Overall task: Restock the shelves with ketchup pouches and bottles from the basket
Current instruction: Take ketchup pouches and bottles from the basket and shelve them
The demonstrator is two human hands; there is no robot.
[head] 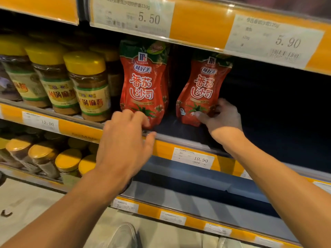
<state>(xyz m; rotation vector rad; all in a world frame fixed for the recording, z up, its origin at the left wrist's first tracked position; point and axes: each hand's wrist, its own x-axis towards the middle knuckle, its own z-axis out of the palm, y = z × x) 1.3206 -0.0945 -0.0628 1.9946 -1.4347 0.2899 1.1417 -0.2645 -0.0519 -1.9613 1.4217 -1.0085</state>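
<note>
Second ketchup pouch (200, 90) is gripped at its base by right hand (221, 116), tilted on middle shelf (179, 138). First pouch (143, 83) stands upright, left hand (125, 140) relaxed, fingertips touching it. Shelf mostly bare to the right; basket, bottles unseen.

McCormick pouch (144, 83), 5.50 price tag (133, 14)

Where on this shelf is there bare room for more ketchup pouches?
Bare shelf lies right of the tilted pouch that the right hand grips, and a narrower gap separates it from the upright pouch. Left of that, yellow-lidded jars crowd the shelf.
</note>
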